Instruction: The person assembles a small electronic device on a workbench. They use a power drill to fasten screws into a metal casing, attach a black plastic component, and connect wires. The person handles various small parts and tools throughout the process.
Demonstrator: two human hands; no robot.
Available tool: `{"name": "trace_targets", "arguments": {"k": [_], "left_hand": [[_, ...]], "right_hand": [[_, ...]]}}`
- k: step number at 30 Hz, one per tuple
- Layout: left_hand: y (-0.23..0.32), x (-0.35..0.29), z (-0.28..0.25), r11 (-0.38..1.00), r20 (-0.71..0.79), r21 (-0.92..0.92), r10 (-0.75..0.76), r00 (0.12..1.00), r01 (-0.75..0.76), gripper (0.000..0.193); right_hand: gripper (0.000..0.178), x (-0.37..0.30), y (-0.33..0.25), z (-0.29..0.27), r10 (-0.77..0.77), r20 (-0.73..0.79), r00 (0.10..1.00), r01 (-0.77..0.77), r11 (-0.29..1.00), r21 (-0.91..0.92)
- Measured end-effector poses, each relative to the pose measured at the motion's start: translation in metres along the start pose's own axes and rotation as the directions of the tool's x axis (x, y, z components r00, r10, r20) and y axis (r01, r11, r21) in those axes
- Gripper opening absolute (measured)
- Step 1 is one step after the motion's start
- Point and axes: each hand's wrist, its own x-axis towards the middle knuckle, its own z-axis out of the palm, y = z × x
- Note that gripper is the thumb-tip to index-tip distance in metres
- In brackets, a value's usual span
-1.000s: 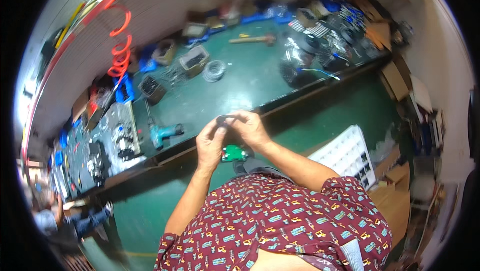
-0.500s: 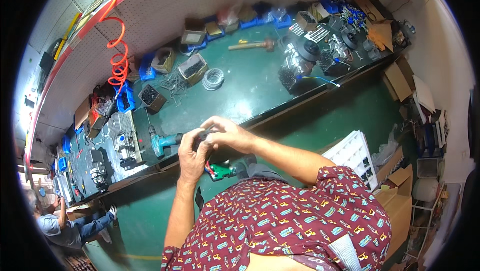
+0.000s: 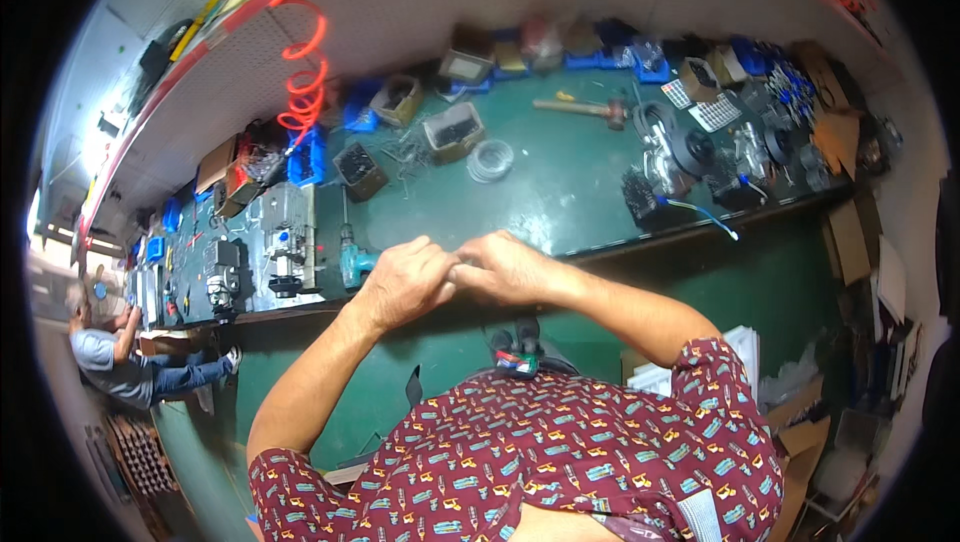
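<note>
My left hand [image 3: 405,282] and my right hand [image 3: 505,269] meet in front of my body, near the bench's front edge. Both have curled fingers pressed together at the tips. Whatever lies between them is hidden by the fingers. Just left of my left hand, a teal and black cordless drill [image 3: 354,264] rests on the green bench top [image 3: 560,212]. Below my hands, close to my shirt, a small green part with red wires [image 3: 516,363] shows.
Metal motor assemblies [image 3: 290,260] stand left; others [image 3: 660,167] with wires stand right. Behind are a wire coil [image 3: 490,160], a hammer [image 3: 590,110], an open box of small parts [image 3: 453,132] and blue bins [image 3: 306,164]. An orange coiled hose [image 3: 306,82] hangs. Another person [image 3: 115,357] sits far left.
My hands have turned and drawn level, fingertips meeting, elbows wider apart; the small dark thing seen between the fingers before is now hidden. The view has shifted, so the bench appears farther right.
</note>
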Motion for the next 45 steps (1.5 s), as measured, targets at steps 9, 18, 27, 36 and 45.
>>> {"name": "trace_targets", "arguments": {"k": [9,18,27,36,45], "left_hand": [[-0.018,-0.013,-0.013,0.99,-0.068,0.122,-0.06,0.996,0.068,0.023],[-0.043,-0.068,-0.068,0.964,-0.094,0.265,0.065,0.993,-0.038,0.024],[-0.127,-0.223,-0.136,0.956,-0.354,0.238,-0.076,0.932,0.169,0.017],[-0.173,-0.337,-0.13,0.909,-0.426,0.081,-0.34,0.839,0.409,0.017],[-0.213,-0.393,-0.128,0.831,-0.469,0.226,-0.365,0.804,0.509,0.019]], "right_hand": [[0.042,0.034,-0.014,-0.002,-0.015,0.049,0.999,0.023,0.983,-0.183],[0.04,0.093,-0.032,0.032,-0.273,0.299,0.914,0.249,0.962,0.117],[0.035,0.154,-0.077,0.108,-0.02,0.352,0.936,-0.151,0.878,0.454],[0.03,0.208,-0.112,0.21,0.153,0.508,0.848,-0.479,0.632,0.609],[0.027,0.241,-0.124,0.268,0.22,0.526,0.821,-0.531,0.634,0.563]]}}
